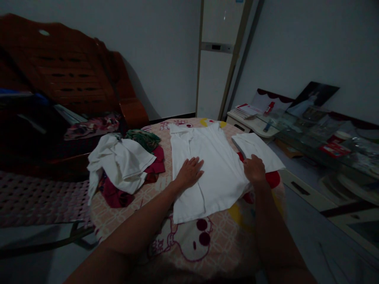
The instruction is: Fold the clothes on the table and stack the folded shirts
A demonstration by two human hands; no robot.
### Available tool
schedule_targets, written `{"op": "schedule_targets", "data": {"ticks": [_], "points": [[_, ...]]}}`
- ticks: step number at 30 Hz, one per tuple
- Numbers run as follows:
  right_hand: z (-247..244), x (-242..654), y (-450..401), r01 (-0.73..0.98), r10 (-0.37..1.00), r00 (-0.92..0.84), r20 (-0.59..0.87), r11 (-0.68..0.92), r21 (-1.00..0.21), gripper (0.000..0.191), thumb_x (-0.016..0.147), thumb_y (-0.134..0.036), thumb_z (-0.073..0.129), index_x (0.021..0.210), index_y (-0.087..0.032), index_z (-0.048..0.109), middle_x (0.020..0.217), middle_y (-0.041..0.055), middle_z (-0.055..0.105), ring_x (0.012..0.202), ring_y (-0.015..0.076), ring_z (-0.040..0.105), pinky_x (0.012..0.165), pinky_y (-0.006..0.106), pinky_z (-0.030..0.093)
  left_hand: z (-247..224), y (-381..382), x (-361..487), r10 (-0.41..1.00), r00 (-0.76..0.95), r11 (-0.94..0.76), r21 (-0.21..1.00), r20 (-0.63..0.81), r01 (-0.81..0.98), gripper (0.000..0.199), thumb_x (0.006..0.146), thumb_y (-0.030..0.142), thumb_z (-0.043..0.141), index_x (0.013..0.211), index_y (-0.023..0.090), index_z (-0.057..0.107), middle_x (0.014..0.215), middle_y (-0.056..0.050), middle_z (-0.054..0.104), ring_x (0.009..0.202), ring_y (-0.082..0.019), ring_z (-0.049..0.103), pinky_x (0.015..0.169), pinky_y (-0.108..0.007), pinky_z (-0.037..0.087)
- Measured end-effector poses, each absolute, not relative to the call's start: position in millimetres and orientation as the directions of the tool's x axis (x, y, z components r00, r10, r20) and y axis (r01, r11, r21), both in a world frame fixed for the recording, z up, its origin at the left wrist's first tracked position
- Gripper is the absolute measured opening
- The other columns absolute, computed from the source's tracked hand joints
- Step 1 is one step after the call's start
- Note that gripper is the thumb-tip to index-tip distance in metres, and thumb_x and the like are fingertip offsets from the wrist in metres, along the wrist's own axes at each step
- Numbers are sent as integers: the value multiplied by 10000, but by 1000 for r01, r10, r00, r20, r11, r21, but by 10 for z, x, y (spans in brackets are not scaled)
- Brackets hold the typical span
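Note:
A white shirt [213,169] lies spread over the patterned tablecloth [219,240], its left side folded inward in a long strip. My left hand [190,172] rests flat on that folded strip, fingers stretched out. At the shirt's right edge my right hand [254,169] is closed, with the fabric gathered at its fingers; the fingertips are partly hidden. Just beyond the right hand is a folded white garment [260,148]. To the left sits a loose heap with a crumpled white garment [121,161] on top, over dark red cloth [118,197] and a green garment [143,139].
A wooden bench [71,75] stands behind on the left, a woven seat [44,197] nearer. A tall white cabinet-like unit [214,79] is at the back. Along the right runs a low stand with a glass top [308,134], bearing papers [247,110], a photo [312,96] and small items.

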State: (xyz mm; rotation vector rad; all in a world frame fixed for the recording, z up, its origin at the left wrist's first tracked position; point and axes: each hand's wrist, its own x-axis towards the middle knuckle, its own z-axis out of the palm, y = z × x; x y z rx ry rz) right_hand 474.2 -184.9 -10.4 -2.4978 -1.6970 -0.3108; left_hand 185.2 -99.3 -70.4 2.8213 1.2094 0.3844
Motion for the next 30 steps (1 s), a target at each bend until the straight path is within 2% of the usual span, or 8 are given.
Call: {"op": "schedule_targets", "data": {"ticks": [4, 9, 13, 19, 23, 26, 28, 30], "points": [[-192, 4755, -1865, 926, 919, 349, 186, -368, 83, 238, 882, -290, 604, 992, -131, 743, 1291, 208, 615, 1127, 334, 590, 946, 391, 461, -688, -995, 1858, 724, 662, -689, 145, 193, 710, 529, 1025, 391, 445, 1515, 194, 457, 1582, -142, 437, 1478, -296, 385, 1207, -524, 329], [-36, 4726, -1870, 929, 922, 365, 131, -371, 23, 189, 829, -155, 537, 910, -137, 706, 1064, 168, 679, 1002, 276, 629, 838, 331, 464, -690, -999, 1851, 719, 665, -694, 143, 203, 706, 534, 1023, 405, 444, 1515, 197, 457, 1581, -141, 439, 1474, -297, 391, 1204, -525, 330], [184, 4717, -1945, 882, 865, 472, 173, -466, -78, 195, 805, -170, 540, 932, -168, 688, 939, 121, 704, 914, 242, 651, 780, 308, 457, -720, -988, 1847, 715, 663, -696, 139, 222, 704, 533, 1023, 408, 432, 1514, 203, 458, 1575, -137, 449, 1473, -294, 393, 1198, -518, 339], [255, 4937, -2196, 785, 762, 606, 226, -620, -16, 229, 776, -111, 535, 923, -154, 705, 967, 142, 712, 933, 277, 669, 752, 337, 466, -714, -989, 1855, 723, 657, -688, 147, 212, 710, 532, 1021, 406, 425, 1513, 207, 458, 1579, -139, 443, 1480, -295, 381, 1207, -517, 318], [322, 4855, -2128, 846, 819, 519, 246, -534, -9, 275, 847, -166, 527, 1046, -148, 716, 1041, 153, 723, 991, 278, 669, 810, 337, 467, -683, -1008, 1859, 724, 658, -688, 153, 205, 709, 524, 1020, 395, 437, 1506, 199, 465, 1579, -145, 441, 1477, -301, 384, 1199, -532, 329], [379, 4670, -1825, 919, 903, 380, 198, -394, 32, 317, 953, -237, 436, 1034, -159, 733, 1030, 163, 729, 982, 271, 674, 826, 333, 466, -676, -1016, 1857, 723, 658, -690, 159, 213, 706, 520, 1021, 390, 440, 1502, 195, 468, 1575, -149, 446, 1474, -303, 389, 1195, -536, 335], [356, 4581, -1565, 949, 940, 295, 173, -309, 65, 356, 979, -203, 387, 1074, -142, 725, 1067, 175, 726, 1022, 268, 670, 848, 327, 465, -681, -1014, 1857, 722, 659, -691, 158, 213, 706, 521, 1020, 389, 441, 1501, 190, 468, 1575, -149, 445, 1474, -304, 390, 1197, -535, 330], [277, 4548, -1320, 948, 945, 292, 149, -307, 88, 363, 950, -117, 387, 1133, -104, 701, 1117, 194, 716, 1071, 263, 666, 874, 318, 466, -691, -1009, 1858, 719, 660, -693, 154, 216, 704, 520, 1019, 389, 443, 1499, 192, 471, 1573, -147, 449, 1471, -303, 394, 1196, -533, 332]]}}
